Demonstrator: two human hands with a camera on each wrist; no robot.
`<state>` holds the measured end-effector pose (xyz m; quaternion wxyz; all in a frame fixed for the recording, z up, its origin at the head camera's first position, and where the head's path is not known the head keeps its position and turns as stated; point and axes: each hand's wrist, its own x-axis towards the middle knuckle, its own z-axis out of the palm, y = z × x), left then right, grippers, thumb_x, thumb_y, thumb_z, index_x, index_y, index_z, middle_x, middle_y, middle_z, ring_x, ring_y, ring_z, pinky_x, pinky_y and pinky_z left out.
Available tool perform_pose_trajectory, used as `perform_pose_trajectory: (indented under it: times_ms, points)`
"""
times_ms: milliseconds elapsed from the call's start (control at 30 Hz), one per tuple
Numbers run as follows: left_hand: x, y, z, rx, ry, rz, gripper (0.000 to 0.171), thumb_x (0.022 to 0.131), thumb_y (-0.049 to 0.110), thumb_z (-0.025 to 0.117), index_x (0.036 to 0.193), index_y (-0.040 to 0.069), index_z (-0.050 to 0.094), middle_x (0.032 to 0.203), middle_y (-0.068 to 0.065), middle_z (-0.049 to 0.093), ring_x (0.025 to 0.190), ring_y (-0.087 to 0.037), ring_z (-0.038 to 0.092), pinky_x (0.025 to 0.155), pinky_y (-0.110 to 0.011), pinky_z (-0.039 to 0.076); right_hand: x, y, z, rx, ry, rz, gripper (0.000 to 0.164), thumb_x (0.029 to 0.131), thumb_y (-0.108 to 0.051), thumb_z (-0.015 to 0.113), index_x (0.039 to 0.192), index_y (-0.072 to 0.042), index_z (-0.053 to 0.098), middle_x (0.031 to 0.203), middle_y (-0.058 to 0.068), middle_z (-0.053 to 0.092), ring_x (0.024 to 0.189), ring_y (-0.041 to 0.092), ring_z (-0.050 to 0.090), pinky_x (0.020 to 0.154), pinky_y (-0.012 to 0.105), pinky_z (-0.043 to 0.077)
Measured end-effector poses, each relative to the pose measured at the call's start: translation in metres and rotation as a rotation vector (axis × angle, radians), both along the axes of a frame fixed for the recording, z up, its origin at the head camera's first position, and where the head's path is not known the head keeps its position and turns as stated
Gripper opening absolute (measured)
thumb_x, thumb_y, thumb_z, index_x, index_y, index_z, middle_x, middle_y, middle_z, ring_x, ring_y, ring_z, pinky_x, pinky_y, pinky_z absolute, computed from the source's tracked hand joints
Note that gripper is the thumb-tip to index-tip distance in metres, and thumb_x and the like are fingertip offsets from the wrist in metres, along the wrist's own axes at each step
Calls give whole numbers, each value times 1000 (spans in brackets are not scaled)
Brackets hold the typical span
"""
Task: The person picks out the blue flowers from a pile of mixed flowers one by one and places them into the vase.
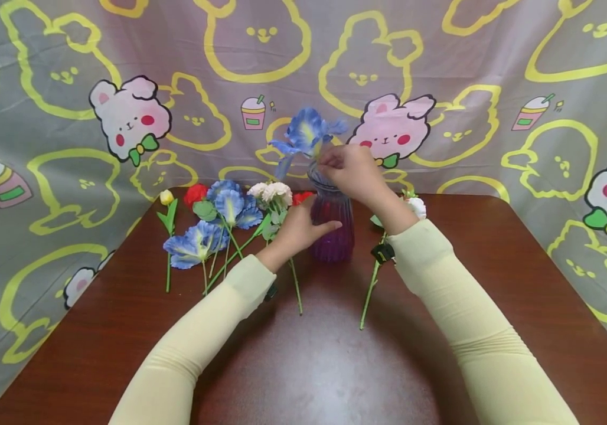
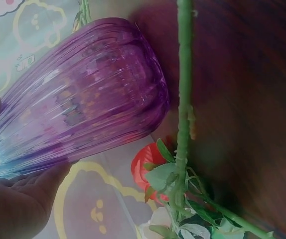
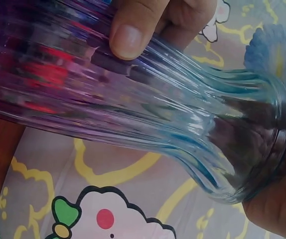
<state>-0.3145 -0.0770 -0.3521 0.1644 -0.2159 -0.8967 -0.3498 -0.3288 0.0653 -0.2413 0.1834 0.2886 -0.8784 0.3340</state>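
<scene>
A ribbed glass vase [image 1: 333,236], purple below and clear bluish at the rim, stands near the table's back edge. My left hand [image 1: 298,229] holds its side, with the thumb [image 3: 128,41] on the near glass and fingers round behind. At the mouth, my right hand [image 1: 352,172] pinches a blue artificial iris [image 1: 306,133] just under its bloom. The petals spread above the rim to the left. The iris stem is hidden by the hand and glass. In the left wrist view, the purple base of the vase [image 2: 98,89] fills the upper left.
Left of the vase lie blue irises [image 1: 194,245], a yellow tulip [image 1: 166,198], a red flower [image 1: 195,195] and a cream flower [image 1: 277,193]. On the right lies a white flower [image 1: 417,206] with its stem toward me. A patterned curtain [image 1: 293,53] hangs behind the table [image 1: 330,360].
</scene>
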Motion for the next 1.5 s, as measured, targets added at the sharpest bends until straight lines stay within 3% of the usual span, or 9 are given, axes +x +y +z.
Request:
perform_pose_trajectory:
  times_ms: [367,700,867,1167,1500]
  points:
    - [1,0,1,-23,-1,-6,72,71,53,65,121,4,46,104,-9,58,94,-19,56,78,-32,44,2,-3,3,106,-38,-49,8,76,-14,65,78,-8,69,75,1,65,70,11,59,63,29,47]
    - [0,0,1,22,0,-17,69,70,51,67,117,5,49,99,-6,59,90,-16,55,76,-31,44,0,-7,7,170,-102,-34,9,76,-16,65,78,-9,70,82,1,65,77,13,58,65,30,45]
    - [0,0,0,13,-15,-15,75,70,52,66,122,3,45,109,-9,56,100,-18,53,82,-32,42,0,-6,8,187,-125,-26,9,77,-16,64,78,-10,70,83,0,65,79,14,57,65,30,45]
    - [1,0,1,19,-21,-9,76,70,52,66,123,2,44,112,-10,55,103,-18,51,84,-32,41,0,-5,8,181,-130,-18,9,77,-18,66,79,-10,70,78,0,65,76,14,57,65,30,44]
    - [2,0,1,24,-79,-2,77,70,54,65,125,4,43,112,-9,55,101,-19,53,82,-33,43,2,-3,10,117,-119,-24,14,75,-20,69,81,-7,70,79,1,66,76,12,59,66,29,46]
